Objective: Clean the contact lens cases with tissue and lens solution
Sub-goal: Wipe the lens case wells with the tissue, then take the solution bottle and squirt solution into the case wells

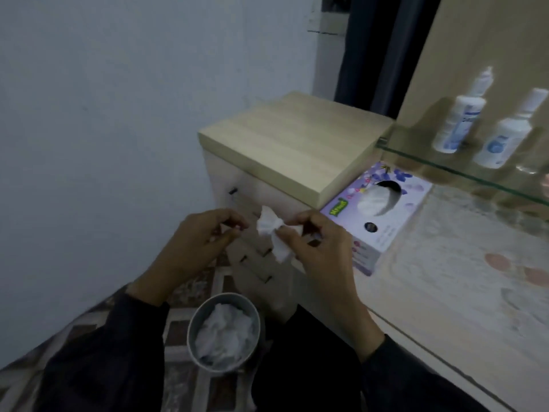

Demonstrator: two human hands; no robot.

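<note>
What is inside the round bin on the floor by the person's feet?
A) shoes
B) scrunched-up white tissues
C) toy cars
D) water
B: the grey round bin on the patterned floor is filled with crumpled white tissues.
</note>
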